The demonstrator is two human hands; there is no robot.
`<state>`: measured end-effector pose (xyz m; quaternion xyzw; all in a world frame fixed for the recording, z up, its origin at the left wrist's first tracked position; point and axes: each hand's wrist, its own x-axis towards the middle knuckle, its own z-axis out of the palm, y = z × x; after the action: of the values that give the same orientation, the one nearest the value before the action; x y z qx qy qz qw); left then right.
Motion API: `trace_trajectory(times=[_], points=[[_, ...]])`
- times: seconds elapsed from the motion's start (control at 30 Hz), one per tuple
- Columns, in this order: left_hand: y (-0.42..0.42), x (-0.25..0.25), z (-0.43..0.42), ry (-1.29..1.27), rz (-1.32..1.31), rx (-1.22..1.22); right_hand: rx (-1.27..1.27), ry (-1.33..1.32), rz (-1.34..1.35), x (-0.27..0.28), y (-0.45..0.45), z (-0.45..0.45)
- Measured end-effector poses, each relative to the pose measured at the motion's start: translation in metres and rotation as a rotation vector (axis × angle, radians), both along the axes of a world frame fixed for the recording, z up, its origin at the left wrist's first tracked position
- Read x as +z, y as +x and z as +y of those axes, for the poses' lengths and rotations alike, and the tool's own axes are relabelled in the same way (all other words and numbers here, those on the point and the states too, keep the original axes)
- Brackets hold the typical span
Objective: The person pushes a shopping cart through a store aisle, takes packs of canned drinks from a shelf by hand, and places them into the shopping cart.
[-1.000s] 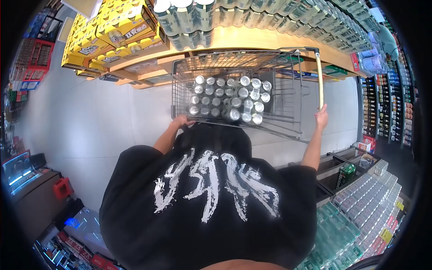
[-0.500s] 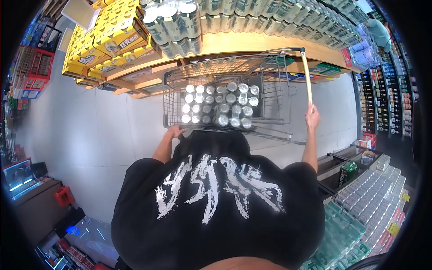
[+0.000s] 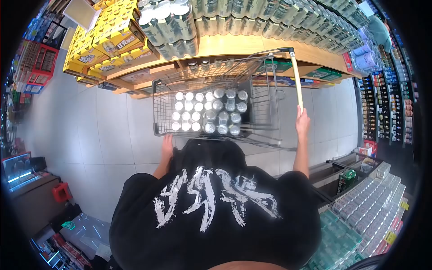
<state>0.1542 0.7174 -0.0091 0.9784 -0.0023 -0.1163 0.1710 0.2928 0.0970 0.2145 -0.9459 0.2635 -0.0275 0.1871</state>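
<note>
A wire shopping cart (image 3: 163, 114) stands in front of me, seen from above. Packs of cans (image 3: 193, 111) with pale round tops lie in its basket. My right hand (image 3: 303, 121) is closed around the near end of the cart's yellowish handle (image 3: 296, 78). At the basket's near left corner is my left hand (image 3: 167, 146), fingers stretched out towards the rim. Whether its fingertips touch the wire I cannot tell.
Beyond the cart runs a wooden display shelf (image 3: 216, 46) with yellow cartons (image 3: 110, 33) and shrink-wrapped cans (image 3: 252, 24). Behind me on the right are more stacked cans (image 3: 369, 202) and a freezer-like case (image 3: 330, 180). Bottle shelves (image 3: 387, 105) line the far right, where another person (image 3: 379, 32) is.
The cart with the cans has shifted left and slightly nearer in view. My right hand moved with the handle. My left hand's fingers have straightened and shifted lower beside the basket corner.
</note>
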Motion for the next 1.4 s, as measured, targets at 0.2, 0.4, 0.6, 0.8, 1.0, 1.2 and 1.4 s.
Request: trace_trajectory(times=[0.2,0.4,0.6,0.8,1.0,1.2,1.4], points=[[-0.002,0.048,-0.03,-0.004,0.215,0.352,0.058,0.026,-0.016,-0.017,0.003,0.007],[0.003,-0.011,-0.005,-0.517,0.156,0.58,-0.009,0.306,0.06,0.003,0.008,0.031],[0.016,-0.014,0.023,-0.415,0.171,0.504,-0.035,0.206,-0.009,-0.011,0.01,0.049],[0.038,-0.007,0.082,-0.682,0.439,0.202,-0.132,0.091,-0.003,-0.003,0.008,0.069],[0.07,-0.019,0.141,-0.825,0.57,0.249,-0.092,-0.27,-0.446,-0.031,0.043,0.089],[0.143,0.091,0.125,-0.812,0.529,0.397,0.131,0.584,-0.767,0.017,0.155,0.222],[0.243,0.173,0.106,-1.069,0.224,0.198,0.085,1.228,-0.393,0.09,0.292,0.325]])
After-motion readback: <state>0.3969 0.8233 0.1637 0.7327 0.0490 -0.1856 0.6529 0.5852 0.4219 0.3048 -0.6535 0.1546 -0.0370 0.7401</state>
